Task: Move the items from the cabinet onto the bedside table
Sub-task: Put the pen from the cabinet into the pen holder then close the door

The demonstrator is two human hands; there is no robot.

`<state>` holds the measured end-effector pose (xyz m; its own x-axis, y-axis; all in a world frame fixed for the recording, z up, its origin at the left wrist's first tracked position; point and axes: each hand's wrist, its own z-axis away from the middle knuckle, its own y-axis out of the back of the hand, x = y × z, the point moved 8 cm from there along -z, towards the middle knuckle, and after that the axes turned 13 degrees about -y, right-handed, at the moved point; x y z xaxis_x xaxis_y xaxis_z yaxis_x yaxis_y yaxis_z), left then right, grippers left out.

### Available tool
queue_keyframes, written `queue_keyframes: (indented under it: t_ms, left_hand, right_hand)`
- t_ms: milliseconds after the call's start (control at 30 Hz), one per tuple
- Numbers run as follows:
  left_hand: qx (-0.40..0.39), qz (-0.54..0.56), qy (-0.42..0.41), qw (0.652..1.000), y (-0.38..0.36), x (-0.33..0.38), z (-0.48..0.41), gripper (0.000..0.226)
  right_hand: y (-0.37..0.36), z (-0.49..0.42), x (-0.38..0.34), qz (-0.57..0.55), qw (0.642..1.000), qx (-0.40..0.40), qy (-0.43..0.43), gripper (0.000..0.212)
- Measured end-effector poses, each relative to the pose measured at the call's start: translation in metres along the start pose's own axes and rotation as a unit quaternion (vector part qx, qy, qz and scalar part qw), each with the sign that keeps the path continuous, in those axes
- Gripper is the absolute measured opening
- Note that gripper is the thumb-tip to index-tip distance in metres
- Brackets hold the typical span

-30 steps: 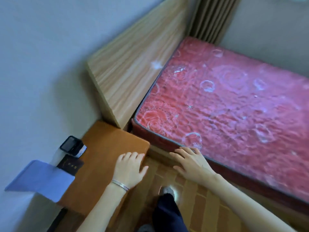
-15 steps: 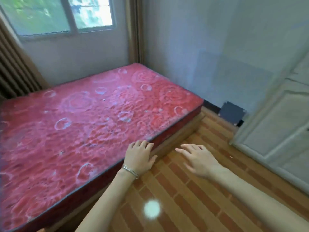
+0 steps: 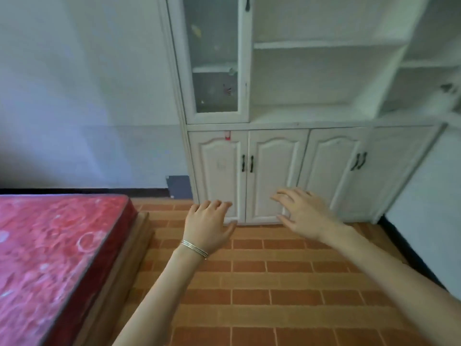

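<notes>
A white cabinet [image 3: 274, 126] stands ahead against the wall, with open shelves above and shut lower doors with black handles [image 3: 247, 163]. A glass door [image 3: 214, 58] on its upper left shows small items behind it, too blurred to name. Something pale lies on the right shelf [image 3: 449, 89]. My left hand [image 3: 208, 224], a bracelet on its wrist, hangs open in the air in front of the lower doors. My right hand [image 3: 303, 213] is also open, fingers spread, holding nothing. The bedside table is out of view.
A bed with a red patterned mattress [image 3: 50, 258] on a wooden base fills the lower left. Brick-patterned floor [image 3: 262, 283] stretches between the bed and the cabinet. A white wall [image 3: 429, 196] closes in on the right.
The view has swung right, from the bedside table past the bed to the cabinet. Both hands stay open and empty in front of me.
</notes>
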<state>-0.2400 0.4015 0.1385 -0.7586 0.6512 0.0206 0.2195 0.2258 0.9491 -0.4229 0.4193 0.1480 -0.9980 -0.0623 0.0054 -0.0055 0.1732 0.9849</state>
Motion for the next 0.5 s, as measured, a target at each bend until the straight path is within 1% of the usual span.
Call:
queue_keyframes:
  t_ms: [67, 233, 333, 433, 500]
  left_hand:
    - [0.009, 0.011, -0.041, 0.999, -0.005, 0.026, -0.048, 0.048]
    - [0.022, 0.030, -0.105, 0.994, -0.018, 0.067, -0.143, 0.047]
    - [0.038, 0.037, -0.132, 0.990, -0.025, 0.078, -0.189, 0.051]
    - [0.040, 0.047, -0.153, 0.986, -0.035, 0.080, -0.235, 0.044]
    - [0.048, 0.048, -0.169, 0.983, -0.040, 0.079, -0.267, 0.043]
  right_hand:
    - [0.011, -0.002, 0.045, -0.004, 0.999, 0.012, -0.038, 0.048]
    - [0.029, -0.013, 0.124, 0.006, 0.996, 0.027, -0.085, 0.045]
    - [0.034, -0.032, 0.160, 0.009, 0.993, 0.034, -0.111, 0.046]
    - [0.033, -0.059, 0.189, 0.016, 0.991, 0.040, -0.125, 0.045]
    - [0.030, -0.082, 0.209, 0.029, 0.990, 0.047, -0.131, 0.045]
